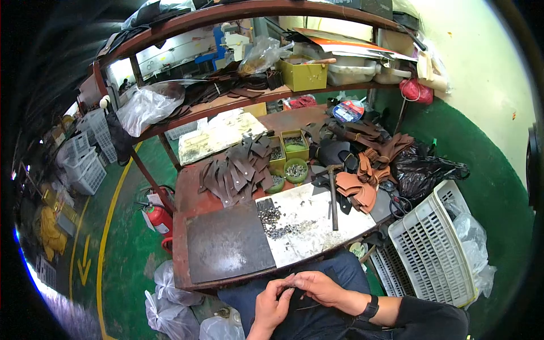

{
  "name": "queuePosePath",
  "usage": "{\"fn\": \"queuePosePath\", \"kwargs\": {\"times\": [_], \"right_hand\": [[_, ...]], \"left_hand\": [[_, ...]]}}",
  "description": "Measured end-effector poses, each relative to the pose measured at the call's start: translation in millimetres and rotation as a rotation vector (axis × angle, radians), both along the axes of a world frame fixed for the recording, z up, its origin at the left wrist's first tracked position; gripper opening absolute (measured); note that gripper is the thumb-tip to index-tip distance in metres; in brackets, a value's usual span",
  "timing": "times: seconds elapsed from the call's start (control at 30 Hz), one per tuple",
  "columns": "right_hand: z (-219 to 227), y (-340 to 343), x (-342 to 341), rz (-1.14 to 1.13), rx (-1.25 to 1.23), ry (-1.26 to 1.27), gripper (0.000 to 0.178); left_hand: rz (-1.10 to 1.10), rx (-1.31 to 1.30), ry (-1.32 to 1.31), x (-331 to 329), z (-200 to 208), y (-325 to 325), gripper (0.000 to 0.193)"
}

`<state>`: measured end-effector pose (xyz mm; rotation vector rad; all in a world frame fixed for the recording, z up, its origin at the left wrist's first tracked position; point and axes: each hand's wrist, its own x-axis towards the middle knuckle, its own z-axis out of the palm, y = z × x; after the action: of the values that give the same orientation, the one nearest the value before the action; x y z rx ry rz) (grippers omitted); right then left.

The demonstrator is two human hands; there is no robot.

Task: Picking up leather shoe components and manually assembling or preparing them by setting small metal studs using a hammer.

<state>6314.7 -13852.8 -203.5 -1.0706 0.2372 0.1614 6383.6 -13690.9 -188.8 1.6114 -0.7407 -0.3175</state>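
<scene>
The red desk [190, 184] stands before the lap [348, 273] and carries a dark flat plate [229, 243], with a hammer [333, 198] farther right. The step in hand appears to be close, two-handed fingertip work; the next move likely calls for a light, steady pinch. Right hand [320, 287]: fingers curled, narrow pinch. Left hand [272, 306]: narrow pinch, fingertips meeting the right's. Between them, above the lap: a small dark piece [293, 288], too obscured to identify.
</scene>
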Motion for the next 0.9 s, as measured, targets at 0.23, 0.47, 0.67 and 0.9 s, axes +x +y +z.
{"fn": "queuePosePath", "kwargs": {"times": [0.23,0.47,0.67,0.9], "right_hand": [[7,12,-6,-0.08,-0.191,-0.228,0.027],[18,20,-11,-0.037,-0.246,-0.454,0.022],[59,-22,-3,0.388,-0.714,-0.46,0.019],[125,-43,14,0.29,-0.844,-0.26,0.015]], "left_hand": [[-0.004,-0.075,-0.034,-2,10,1,0.02],[0.027,-0.086,-0.08,-18,4,13,0.026],[-0.126,0.037,-0.43,-3,57,45,0.04],[-0.222,-0.478,-0.592,-30,126,65,0.025]]}}
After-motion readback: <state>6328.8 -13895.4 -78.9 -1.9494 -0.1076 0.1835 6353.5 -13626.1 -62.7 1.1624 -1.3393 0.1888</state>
